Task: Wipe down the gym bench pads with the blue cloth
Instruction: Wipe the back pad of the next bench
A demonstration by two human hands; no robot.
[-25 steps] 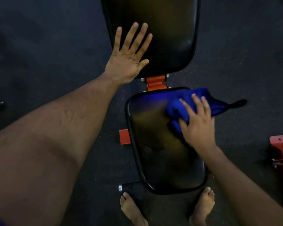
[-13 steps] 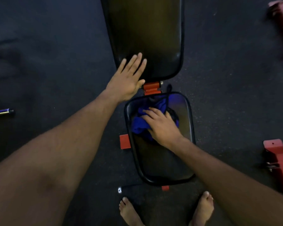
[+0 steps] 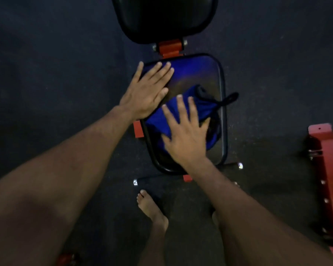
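The black seat pad [image 3: 206, 72] of the gym bench lies in the middle of the view, with the black back pad [image 3: 161, 18] beyond it and an orange hinge bracket [image 3: 170, 47] between them. The blue cloth [image 3: 200, 110] is bunched on the seat pad, a dark loop hanging over the pad's right edge. My right hand [image 3: 185, 135] presses flat on the cloth with straight, spread fingers. My left hand [image 3: 148, 91] rests flat on the seat pad's far left corner, fingers straight.
Dark rubber floor surrounds the bench. A red metal frame [image 3: 329, 179] lies on the floor at the right. A black foot bar with chrome ends [image 3: 148, 181] crosses below the seat. My bare feet [image 3: 152, 210] stand just before it.
My left hand has come off the back pad and now lies flat on the seat pad. My right hand has slid the cloth toward the near right part of the seat.
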